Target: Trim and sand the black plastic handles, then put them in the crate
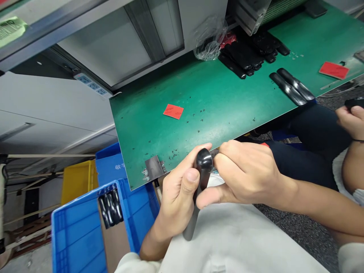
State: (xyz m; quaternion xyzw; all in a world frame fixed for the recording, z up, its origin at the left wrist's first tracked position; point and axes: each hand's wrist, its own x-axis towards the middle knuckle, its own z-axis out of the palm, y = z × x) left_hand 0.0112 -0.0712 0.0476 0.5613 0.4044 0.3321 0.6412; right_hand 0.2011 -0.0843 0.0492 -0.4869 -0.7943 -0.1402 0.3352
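One glossy black handle (204, 163), round-topped, dull grey lower down.

Plenty of open green mat (227, 102) in the middle, with just a small red card (173, 111) lying flat on it. The far side is clogged by a pile of black parts (250, 51) and a crumpled plastic bag (210, 40). Two black handles (292, 86) lie at the right edge, and another person's hand (351, 121) is just past them. Near left, a blue crate (79, 231) boxes in the space beside the left hand (182, 185).
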